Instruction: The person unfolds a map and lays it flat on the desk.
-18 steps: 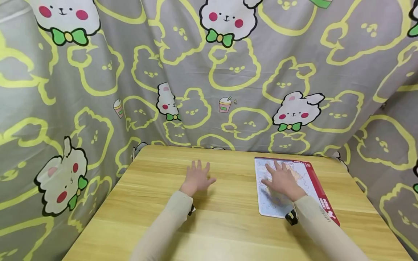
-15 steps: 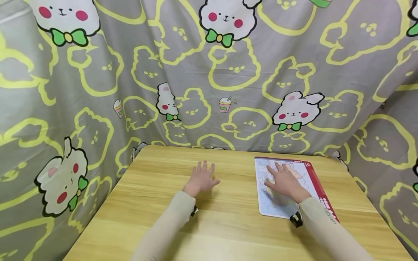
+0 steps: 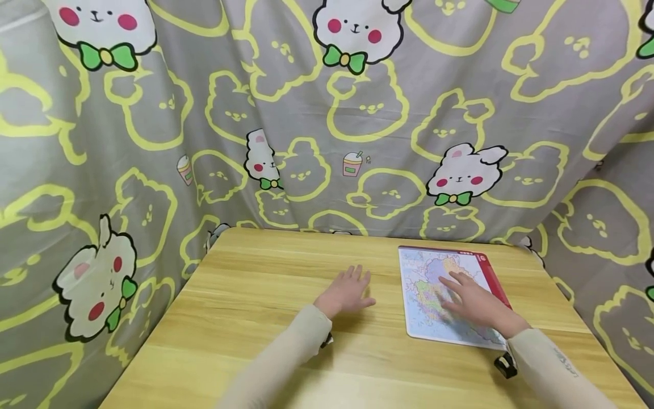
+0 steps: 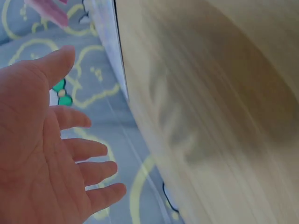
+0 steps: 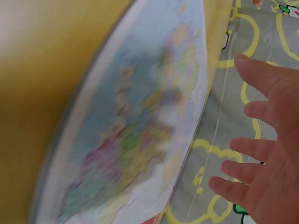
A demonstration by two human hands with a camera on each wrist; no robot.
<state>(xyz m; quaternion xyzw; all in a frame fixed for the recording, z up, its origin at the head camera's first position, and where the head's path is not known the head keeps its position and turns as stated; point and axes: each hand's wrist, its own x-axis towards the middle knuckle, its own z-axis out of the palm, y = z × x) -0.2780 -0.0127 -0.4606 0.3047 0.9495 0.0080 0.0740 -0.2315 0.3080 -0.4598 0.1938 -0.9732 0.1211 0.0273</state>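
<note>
A flat map sheet [image 3: 421, 321] with a red strip down its right side lies on the right half of the wooden table. Over it hovers my right hand [image 3: 472, 302], fingers spread and nothing held. The right wrist view shows a gap between that hand [image 5: 266, 154] and the colourful map [image 5: 135, 144]. Left of the map, my left hand [image 3: 347, 292] hangs above the bare wood, its fingers also apart. In the left wrist view this hand [image 4: 42, 144] has an empty palm, and a shadow falls on the wood below.
The wooden table [image 3: 225, 318] reaches back to a grey curtain [image 3: 296, 102] printed with yellow outlines and white rabbits. The curtain also hangs along the left and right sides. Small dark devices sit under both wrists, the right one [image 3: 506, 364] showing more.
Both hands have shifted right and somewhat nearer to the person. The right hand uncovers more of the map's middle, while the map stays in place.
</note>
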